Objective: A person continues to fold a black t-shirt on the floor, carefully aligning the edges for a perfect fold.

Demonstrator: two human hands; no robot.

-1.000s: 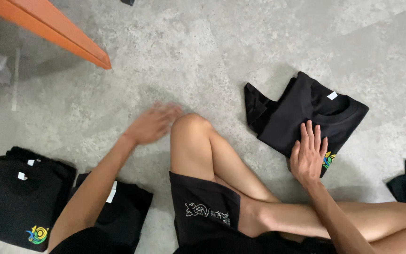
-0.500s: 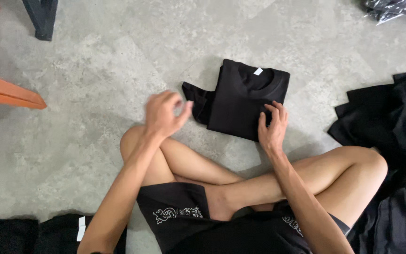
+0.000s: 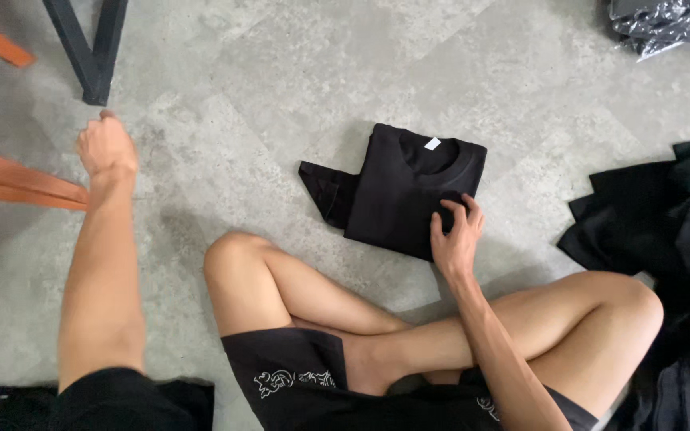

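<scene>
On the grey concrete floor, head view: a person sits cross-legged with a folded black T-shirt lying just ahead of the knees, collar and white neck label turned away from the sitter. One sleeve sticks out unfolded on the shirt's left side. The shirt's long axis runs from the near right corner up toward the collar, slightly tilted.

Right hand: resting on the near right corner of the shirt, fingers curled and spread, tips pressing the cloth; it pins rather than clasps, and nothing is enclosed in it. This hand is plainly the nearer one.

Left hand: well apart from the shirt, arm stretched out to the left, loosely closed, beside an orange beam. Whether it holds anything cannot be told.

Also noted: a dark metal leg at upper left, a heap of black garments to the right, bagged items at top right.
</scene>
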